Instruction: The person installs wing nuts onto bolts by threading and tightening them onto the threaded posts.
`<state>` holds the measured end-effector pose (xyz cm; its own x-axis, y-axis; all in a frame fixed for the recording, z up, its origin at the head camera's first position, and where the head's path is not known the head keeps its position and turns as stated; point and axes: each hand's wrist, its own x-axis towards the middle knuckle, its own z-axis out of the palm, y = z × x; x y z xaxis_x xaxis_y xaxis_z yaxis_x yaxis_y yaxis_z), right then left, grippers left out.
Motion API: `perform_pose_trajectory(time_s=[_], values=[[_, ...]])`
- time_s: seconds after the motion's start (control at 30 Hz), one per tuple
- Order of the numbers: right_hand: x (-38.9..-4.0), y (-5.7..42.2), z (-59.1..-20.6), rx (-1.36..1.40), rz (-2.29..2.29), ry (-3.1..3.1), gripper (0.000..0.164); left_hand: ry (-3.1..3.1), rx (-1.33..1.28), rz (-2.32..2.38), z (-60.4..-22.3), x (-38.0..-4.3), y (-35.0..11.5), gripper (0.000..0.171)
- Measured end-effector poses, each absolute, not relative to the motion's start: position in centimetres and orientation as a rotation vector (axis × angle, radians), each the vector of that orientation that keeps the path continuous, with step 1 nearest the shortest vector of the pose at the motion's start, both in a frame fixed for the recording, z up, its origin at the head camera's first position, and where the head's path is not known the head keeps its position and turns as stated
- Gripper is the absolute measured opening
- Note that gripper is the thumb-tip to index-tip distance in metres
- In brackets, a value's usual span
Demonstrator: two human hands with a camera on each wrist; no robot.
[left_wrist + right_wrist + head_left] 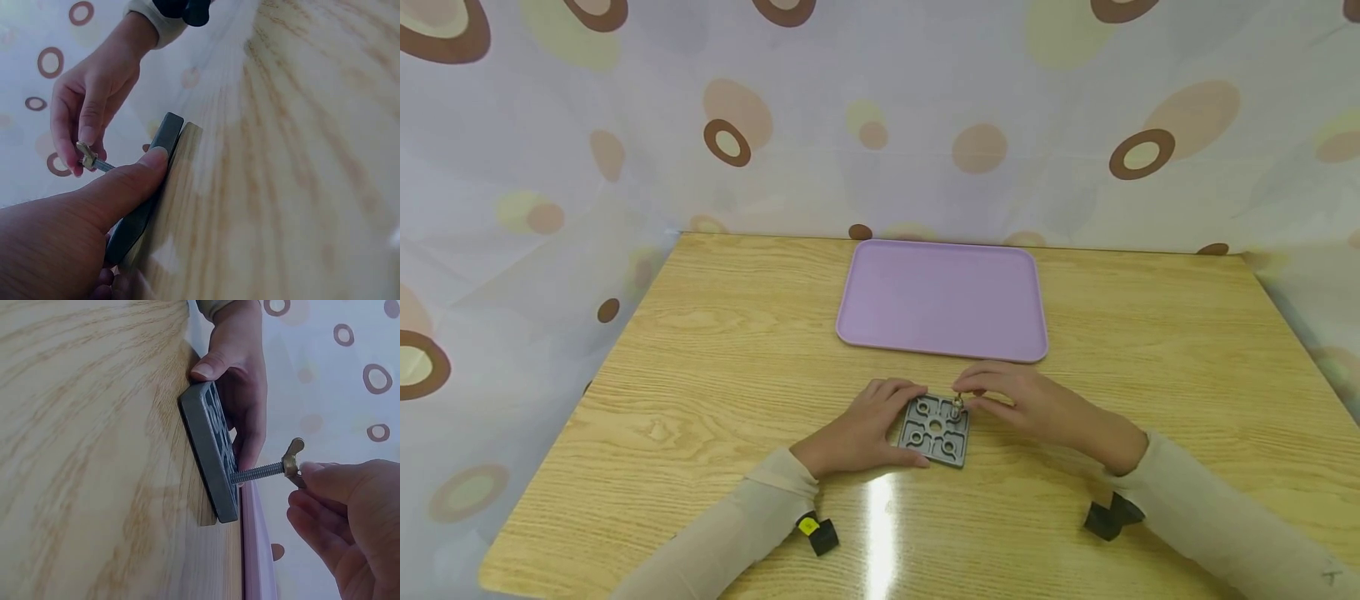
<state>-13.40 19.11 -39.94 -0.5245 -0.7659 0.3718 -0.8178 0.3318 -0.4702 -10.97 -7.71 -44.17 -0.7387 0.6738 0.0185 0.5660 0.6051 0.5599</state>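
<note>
Two plate (946, 432) edges in left hand (871, 425), tray rim (925, 350) near right hand (1026, 402)

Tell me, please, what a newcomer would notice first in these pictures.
Probably the lilac tray, near the far edge of the wooden table. Nearer, the left hand grips a square grey plate, and the right hand pinches a brass-coloured wing nut on a threaded rod rising near one plate corner.
</note>
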Motion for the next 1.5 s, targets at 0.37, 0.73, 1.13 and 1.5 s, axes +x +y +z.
perform_pose_trajectory(time_s=[0.37,0.73,1.13,1.5], values=[[-13.53,19.32,-39.62,1.537,0.995,-2.386,0.035,2.636,1.017,0.827,-44.23,-11.1,-7.78,0.093],[-13.66,19.58,-39.92,1.555,1.019,-2.391,0.031,2.643,1.025,0.83,-44.37,-11.22,-7.79,0.093],[-13.64,19.48,-40.17,1.611,1.045,-2.342,0.028,2.641,1.019,0.833,-44.46,-11.25,-7.84,0.093],[-13.55,18.94,-40.27,1.623,1.068,-2.277,0.027,2.644,1.026,0.836,-44.36,-11.18,-7.85,0.093]])
